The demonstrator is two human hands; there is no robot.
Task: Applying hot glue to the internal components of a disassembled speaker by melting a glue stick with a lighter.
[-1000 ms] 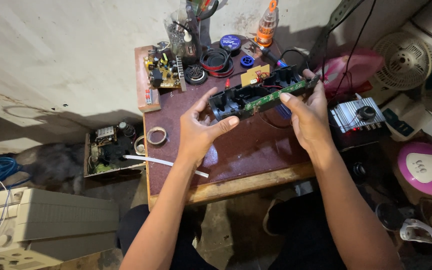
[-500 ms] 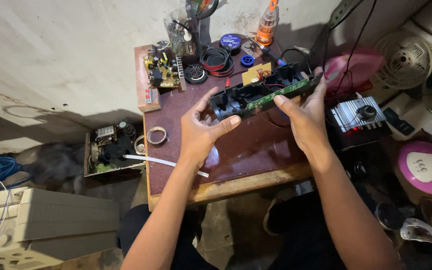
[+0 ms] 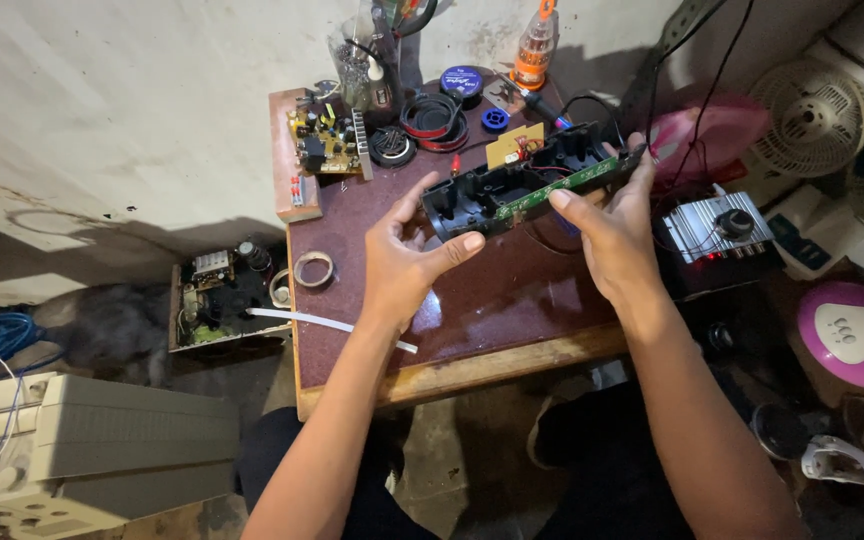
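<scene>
Above the table (image 3: 512, 300): black housing (image 3: 512, 185) with green board (image 3: 567, 183) — lifted, tilted for viewing.
Left hand (image 3: 407, 260): is gripping its near end.
Right hand (image 3: 607, 230): is clasping the board edge — steadying it.

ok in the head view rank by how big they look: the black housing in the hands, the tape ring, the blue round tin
1. black housing, held by left hand and right hand
2. blue round tin
3. tape ring
The last two look nearly alike, so their order is unsure.

Small maroon-topped wooden table (image 3: 512, 310) against a stained, off-white wall (image 3: 132, 110). Bare concrete floor (image 3: 452, 450) beneath. White fan (image 3: 817, 115) far right; beige casing (image 3: 102, 450) near left. Lighting soft, even.
</scene>
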